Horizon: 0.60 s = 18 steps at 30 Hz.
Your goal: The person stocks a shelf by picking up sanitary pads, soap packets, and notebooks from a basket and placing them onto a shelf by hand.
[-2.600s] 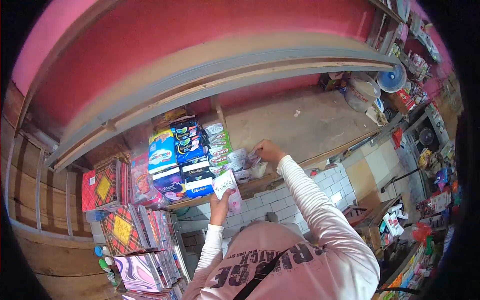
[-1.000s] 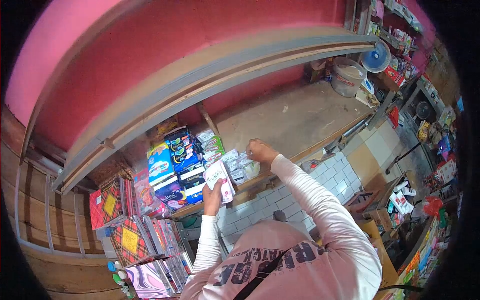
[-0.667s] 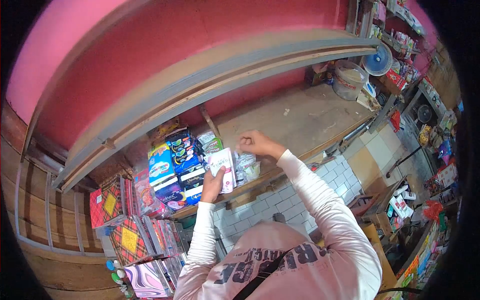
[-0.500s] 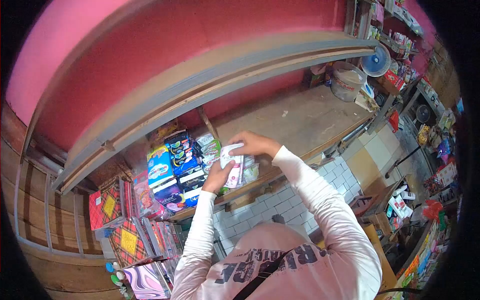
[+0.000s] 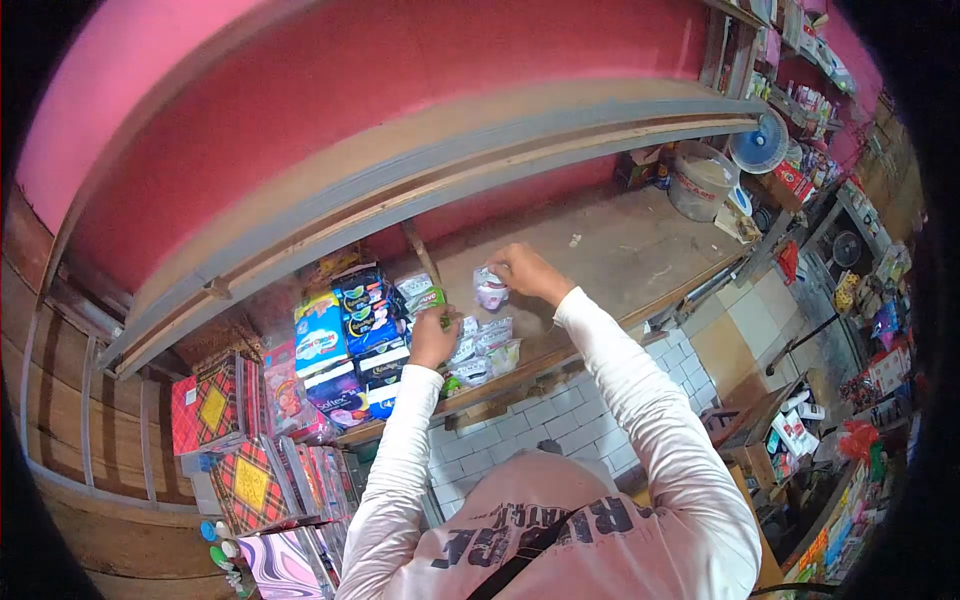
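My right hand (image 5: 530,272) pinches the top of a small white and purple pouch (image 5: 491,290), held upright at the bare part of the wooden shelf. My left hand (image 5: 434,338) is closed on a green pouch (image 5: 430,299) in the row beside the pads; the fingers partly hide it. Several small pale pouches (image 5: 482,350) stand to the right of the left hand, near the shelf's front edge. Packs of sanitary pads (image 5: 362,310), dark blue, lie stacked to the left of it, beside a bright blue and yellow pack (image 5: 318,335).
The wooden shelf (image 5: 610,240) runs along the red wall beneath a grey beam (image 5: 450,165). At its far right stand a clear bucket (image 5: 700,180) and a blue fan (image 5: 759,142). Plaid-covered books (image 5: 245,487) are piled at the lower left. White tiles (image 5: 560,415) lie below the shelf edge.
My hands have come apart: the right has moved up and right with a pouch, and the left has shifted slightly to the green pouch. More pale pouches show between them.
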### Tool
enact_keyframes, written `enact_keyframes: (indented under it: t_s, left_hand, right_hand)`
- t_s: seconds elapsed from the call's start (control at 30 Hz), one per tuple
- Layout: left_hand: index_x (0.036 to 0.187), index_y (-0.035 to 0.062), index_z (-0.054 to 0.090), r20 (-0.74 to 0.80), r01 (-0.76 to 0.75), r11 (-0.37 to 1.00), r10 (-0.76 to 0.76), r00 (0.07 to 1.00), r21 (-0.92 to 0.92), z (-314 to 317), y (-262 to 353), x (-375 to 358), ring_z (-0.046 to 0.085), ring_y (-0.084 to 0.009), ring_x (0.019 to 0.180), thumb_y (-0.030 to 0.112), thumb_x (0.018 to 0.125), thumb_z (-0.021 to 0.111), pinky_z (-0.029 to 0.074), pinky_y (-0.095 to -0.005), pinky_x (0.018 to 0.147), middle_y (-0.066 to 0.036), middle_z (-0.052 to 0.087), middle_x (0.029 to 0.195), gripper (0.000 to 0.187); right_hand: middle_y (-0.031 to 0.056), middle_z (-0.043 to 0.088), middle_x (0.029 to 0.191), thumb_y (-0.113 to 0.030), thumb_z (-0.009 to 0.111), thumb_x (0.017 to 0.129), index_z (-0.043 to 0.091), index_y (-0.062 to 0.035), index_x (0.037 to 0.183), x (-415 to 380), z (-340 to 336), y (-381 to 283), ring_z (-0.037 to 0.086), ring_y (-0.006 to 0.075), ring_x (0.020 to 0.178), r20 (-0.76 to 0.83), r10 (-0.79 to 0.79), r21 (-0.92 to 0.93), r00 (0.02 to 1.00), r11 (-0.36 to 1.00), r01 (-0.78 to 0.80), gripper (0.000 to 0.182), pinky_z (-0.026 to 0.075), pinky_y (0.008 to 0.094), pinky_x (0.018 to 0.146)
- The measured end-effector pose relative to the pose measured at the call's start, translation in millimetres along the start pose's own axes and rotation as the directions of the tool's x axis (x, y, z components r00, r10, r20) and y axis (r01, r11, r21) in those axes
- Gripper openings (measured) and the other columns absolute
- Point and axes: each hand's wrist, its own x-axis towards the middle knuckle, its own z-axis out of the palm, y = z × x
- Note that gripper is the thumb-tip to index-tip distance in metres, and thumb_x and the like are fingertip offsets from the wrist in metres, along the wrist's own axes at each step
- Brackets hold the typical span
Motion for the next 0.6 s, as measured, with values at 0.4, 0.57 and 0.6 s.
enact_keyframes:
  t_s: [0.4, 0.57, 0.6]
  left_hand:
    - [0.095, 0.0076, 0.076, 0.070, -0.032, 0.957, 0.012, 0.997, 0.290, 22.9, -22.4, 3.5, 0.068, -0.0371, 0.087, 0.015, 0.078, 0.067, 0.051, -0.0468, 0.083, -0.020, 0.071, 0.089, 0.021]
    - [0.097, 0.0046, 0.075, 0.077, -0.019, 0.946, -0.006, 0.997, 0.324, 26.4, -28.6, 3.6, 0.068, -0.0385, 0.087, 0.015, 0.078, 0.067, 0.051, -0.0464, 0.086, -0.022, 0.071, 0.089, 0.023]
    - [0.098, 0.0029, 0.074, 0.085, -0.021, 0.944, -0.008, 0.996, 0.330, 25.1, -27.6, 4.1, 0.068, -0.0387, 0.086, 0.016, 0.078, 0.067, 0.052, -0.0461, 0.086, -0.022, 0.071, 0.090, 0.025]
  right_hand:
    - [0.0203, 0.070, 0.087, -0.017, 0.063, 0.084, 0.072, -0.0055, 0.082, -11.3, 86.7, 63.6, 0.067, 0.0399, 0.085, 0.297, 0.103, -0.126, 0.949, 0.990, -0.068, 0.015, 0.051, 0.0476, 0.080]
    - [0.0207, 0.071, 0.095, -0.013, 0.064, 0.082, 0.075, -0.0063, 0.088, -2.9, 107.5, 74.6, 0.068, 0.0367, 0.093, 0.418, 0.200, -0.205, 0.886, 0.971, -0.123, 0.014, 0.051, 0.0449, 0.085]
    - [0.0203, 0.071, 0.097, -0.011, 0.064, 0.082, 0.075, -0.0066, 0.091, -2.1, 105.6, 70.8, 0.068, 0.0361, 0.095, 0.424, 0.218, -0.199, 0.879, 0.969, -0.144, 0.015, 0.051, 0.0444, 0.085]
